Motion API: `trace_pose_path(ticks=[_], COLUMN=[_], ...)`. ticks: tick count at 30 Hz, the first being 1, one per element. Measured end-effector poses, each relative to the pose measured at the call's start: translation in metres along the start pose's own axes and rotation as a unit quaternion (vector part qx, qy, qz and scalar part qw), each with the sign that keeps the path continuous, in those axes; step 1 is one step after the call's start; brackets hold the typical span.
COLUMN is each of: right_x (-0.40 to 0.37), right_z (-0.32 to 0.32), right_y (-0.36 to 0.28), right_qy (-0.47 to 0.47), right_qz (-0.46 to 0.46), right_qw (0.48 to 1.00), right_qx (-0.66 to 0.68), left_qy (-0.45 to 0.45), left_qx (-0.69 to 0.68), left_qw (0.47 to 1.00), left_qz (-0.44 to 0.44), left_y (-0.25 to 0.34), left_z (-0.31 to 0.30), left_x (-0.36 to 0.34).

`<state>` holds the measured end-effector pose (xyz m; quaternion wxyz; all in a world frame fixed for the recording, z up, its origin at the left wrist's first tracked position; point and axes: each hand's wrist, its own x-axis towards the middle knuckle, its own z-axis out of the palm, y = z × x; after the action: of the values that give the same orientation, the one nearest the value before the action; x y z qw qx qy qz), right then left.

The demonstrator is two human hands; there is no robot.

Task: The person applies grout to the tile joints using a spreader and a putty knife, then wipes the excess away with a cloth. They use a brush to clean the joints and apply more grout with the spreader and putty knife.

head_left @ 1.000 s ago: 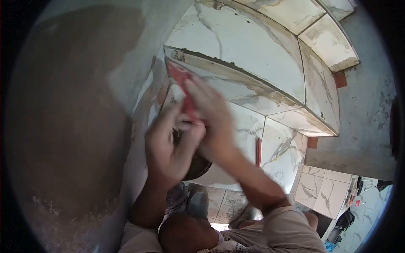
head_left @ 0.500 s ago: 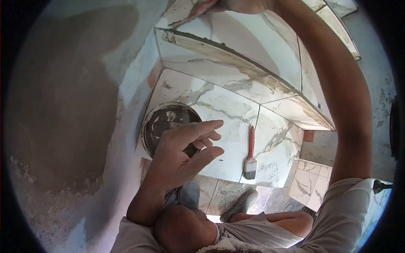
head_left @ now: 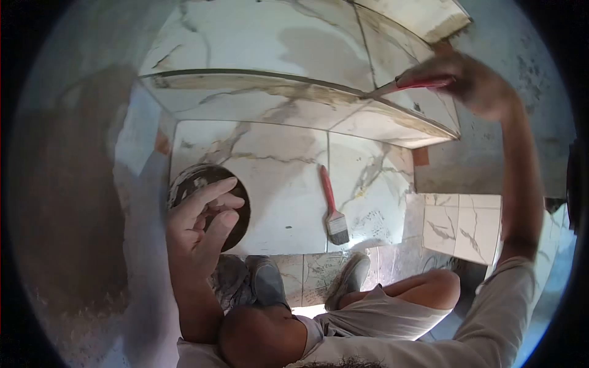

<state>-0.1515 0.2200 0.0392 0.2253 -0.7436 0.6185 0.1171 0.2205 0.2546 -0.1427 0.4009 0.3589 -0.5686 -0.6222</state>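
My right hand (head_left: 481,89), slightly blurred, is closed round a red-handled tool with a narrow blade (head_left: 423,83). Its tip touches or nearly touches the front edge of the upper marble-patterned step (head_left: 257,49), near the joint between two tiles. A dark line of grout or mortar runs along that edge. My left hand (head_left: 197,224) hovers over a round dark container (head_left: 243,224), fingers and thumb apart with nothing between them. The hand hides part of the container and its contents. On the lower tiled step (head_left: 282,184) lies a paintbrush (head_left: 329,199) with a red handle and dark bristles.
A rough plastered wall (head_left: 92,184) stands on the left, another bare wall (head_left: 521,73) on the right. Small patterned tiles (head_left: 463,224) face a block at the lower right. My shoes (head_left: 267,282) rest on the floor below the lower step.
My right hand has travelled rightward along the upper step's edge with the red-handled tool. My left hand stays open over the container. The camera view has shifted and rotated.
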Motion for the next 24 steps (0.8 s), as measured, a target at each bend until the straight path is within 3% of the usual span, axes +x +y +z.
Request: trace_pose_path(ticks=[2, 3, 4, 6, 7, 9, 11, 13, 16, 18, 19, 20, 21, 23, 24], right_x=[-0.041, -0.053, -0.05, -0.028, -0.014, 0.005, 0.022, 0.039, 0.058, 0.068, 0.075, 0.097, 0.11, 0.133, 0.137], right_z=[0.045, 0.08, 0.133, 0.2, 0.224, 0.26, 0.274, 0.28, 0.294, 0.294, 0.293, 0.324, 0.322, 0.315, 0.307], right_y=[0.011, 0.017, 0.029, 0.012, -0.006, -0.033, -0.065, -0.088, -0.09, -0.091, -0.093, -0.088, -0.092, -0.091, -0.084], right_qy=[0.132, 0.176, 0.262, 0.404, 0.458, 0.485, 0.518, 0.559, 0.599, 0.604, 0.608, 0.686, 0.688, 0.73, 0.768], right_qz=[-0.041, -0.05, 0.01, -0.012, 0.022, 0.07, 0.046, 0.037, 0.076, 0.111, 0.144, 0.101, 0.103, 0.137, 0.153], right_qw=[0.962, 0.906, 0.84, 0.74, 0.677, 0.624, 0.585, 0.489, 0.517, 0.513, 0.511, 0.561, 0.556, 0.498, 0.54], right_qx=[0.235, 0.382, 0.475, 0.538, 0.576, 0.609, 0.623, 0.668, 0.607, 0.6, 0.59, 0.451, 0.455, 0.448, 0.308], left_qy=[-0.033, -0.053, -0.096, -0.121, -0.141, -0.167, -0.18, -0.181, -0.156, -0.118, -0.125, -0.141, -0.156, -0.162, -0.163], left_qx=[0.003, 0.011, 0.037, 0.044, 0.049, 0.048, 0.102, 0.121, 0.055, 0.144, 0.148, 0.177, 0.206, 0.222, 0.232], left_qw=[0.999, 0.998, 0.995, 0.992, 0.989, 0.984, 0.976, 0.973, 0.983, 0.964, 0.962, 0.958, 0.952, 0.949, 0.949], left_qz=[0.002, 0.009, 0.003, -0.007, -0.019, -0.027, 0.072, 0.077, 0.081, 0.192, 0.191, 0.179, 0.166, 0.152, 0.139], left_y=[-0.003, -0.003, -0.002, -0.006, -0.01, -0.017, -0.027, -0.036, -0.043, -0.061, -0.062, -0.062, -0.062, -0.063, -0.064], left_z=[0.008, 0.013, 0.018, 0.034, 0.042, 0.06, 0.079, 0.098, 0.134, 0.149, 0.153, 0.157, 0.16, 0.158, 0.154], left_x=[0.004, 0.008, 0.012, 0.017, 0.018, 0.022, 0.03, 0.034, 0.049, 0.06, 0.064, 0.067, 0.071, 0.084, 0.091])
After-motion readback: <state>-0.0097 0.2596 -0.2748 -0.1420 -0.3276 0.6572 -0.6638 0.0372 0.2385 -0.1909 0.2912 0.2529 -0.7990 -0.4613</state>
